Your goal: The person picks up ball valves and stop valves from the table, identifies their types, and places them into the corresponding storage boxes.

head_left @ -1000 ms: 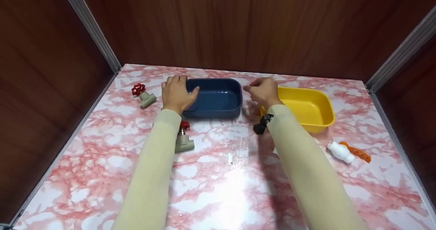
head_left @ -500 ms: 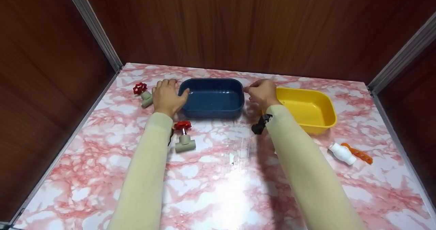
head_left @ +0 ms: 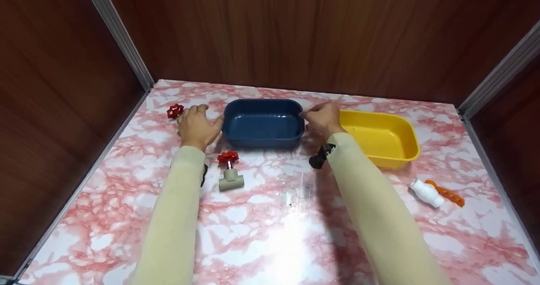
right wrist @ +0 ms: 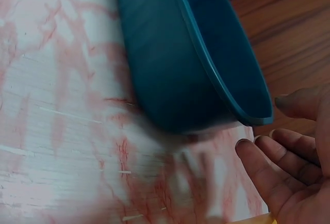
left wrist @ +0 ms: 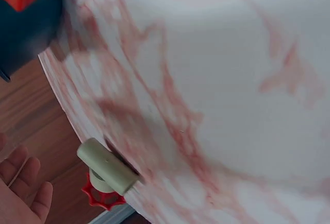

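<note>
Dark-blue rounded rectangular plastic basin [head_left: 265, 142] sits at upper centre of the head frame on the pink-and-white marbled bench [head_left: 253, 243]. Both hands are empty and apart: the left hand [head_left: 197, 127], fingers relaxed, just beside its left end, partly hiding a red-wheeled grey-green valve [head_left: 175, 111]; the right hand [head_left: 324, 118], thumb and fingers parted, just beside its right rim, near a yellow plastic basin [head_left: 392, 162].

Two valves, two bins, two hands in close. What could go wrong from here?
1. The left grip is beside the far valve; drifting left might knock it.
2. The near valve sits just right of the left sleeve; a sideways sweep could hit it.
3. The blue bin and yellow bin are close; sliding blue right could bump yellow.
</note>
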Demonstrator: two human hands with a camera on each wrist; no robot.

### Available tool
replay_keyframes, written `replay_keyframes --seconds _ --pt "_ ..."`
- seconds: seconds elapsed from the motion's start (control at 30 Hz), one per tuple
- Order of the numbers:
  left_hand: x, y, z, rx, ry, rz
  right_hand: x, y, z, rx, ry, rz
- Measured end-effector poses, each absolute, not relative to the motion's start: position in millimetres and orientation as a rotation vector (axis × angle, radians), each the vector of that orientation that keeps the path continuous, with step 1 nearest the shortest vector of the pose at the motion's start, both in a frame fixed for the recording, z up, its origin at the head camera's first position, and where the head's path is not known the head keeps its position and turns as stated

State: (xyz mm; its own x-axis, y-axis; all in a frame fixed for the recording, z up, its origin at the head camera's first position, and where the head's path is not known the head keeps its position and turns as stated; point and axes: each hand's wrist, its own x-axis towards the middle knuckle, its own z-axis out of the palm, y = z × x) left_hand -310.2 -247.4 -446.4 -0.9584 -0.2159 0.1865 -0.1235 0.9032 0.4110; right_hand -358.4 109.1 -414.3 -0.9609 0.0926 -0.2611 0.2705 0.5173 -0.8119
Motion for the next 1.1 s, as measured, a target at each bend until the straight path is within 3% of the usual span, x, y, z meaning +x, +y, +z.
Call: replay_keyframes --seconds 0.3,0.4,0.63,1.1 --pt "-306.2 -263.8 -455.3 0.308 -2.809 -0.625 -352.5 105.5 -410.7 0.288 2.535 -1.467" --pt "-305.0 -266.2 -457.2 0.316 -2.796 -0.630 -349.7 103.9 -414.0 0.104 2.604 -1.350" --pt "-302.9 -269.6 -460.6 0.337 -2.785 -0.631 -354.9 103.3 -438.8 -0.382 2.898 -0.566" --pt "-305.5 -305.3 -479.2 0.435 -2.811 -0.671 -356.7 97.2 -447.8 -0.495 2.899 -0.400"
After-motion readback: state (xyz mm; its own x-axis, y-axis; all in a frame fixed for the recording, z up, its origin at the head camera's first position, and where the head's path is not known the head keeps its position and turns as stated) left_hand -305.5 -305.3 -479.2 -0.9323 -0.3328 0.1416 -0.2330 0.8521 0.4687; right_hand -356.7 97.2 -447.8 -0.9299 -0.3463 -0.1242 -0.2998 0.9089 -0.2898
